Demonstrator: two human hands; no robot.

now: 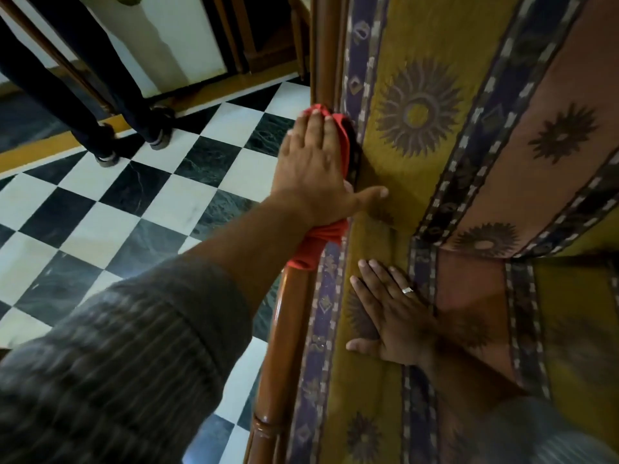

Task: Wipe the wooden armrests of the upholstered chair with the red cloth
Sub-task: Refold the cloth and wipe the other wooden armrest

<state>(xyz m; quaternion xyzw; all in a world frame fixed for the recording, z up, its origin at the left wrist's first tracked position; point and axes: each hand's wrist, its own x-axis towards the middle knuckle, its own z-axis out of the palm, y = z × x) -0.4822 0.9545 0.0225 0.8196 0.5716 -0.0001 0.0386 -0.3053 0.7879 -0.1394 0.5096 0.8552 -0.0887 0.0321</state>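
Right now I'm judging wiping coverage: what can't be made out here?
Head view only:
The armrest wood beneath the red cloth: covered by cloth and left hand.
Chair's other armrest: outside the frame.
Bystander's legs: cut off by the top edge.
Left sleeve: motion-blurred.

The floor [140,209] has black and white checkered tiles. Another person's legs in dark trousers [110,82] stand on it, with shoes [160,139]. Behind them is a white cabinet [181,38].

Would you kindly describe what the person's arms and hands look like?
Both hands are bare. The left hand comes from a dark, ribbed knit sleeve that ends partway along the forearm. The right hand wears a silver ring on one finger.
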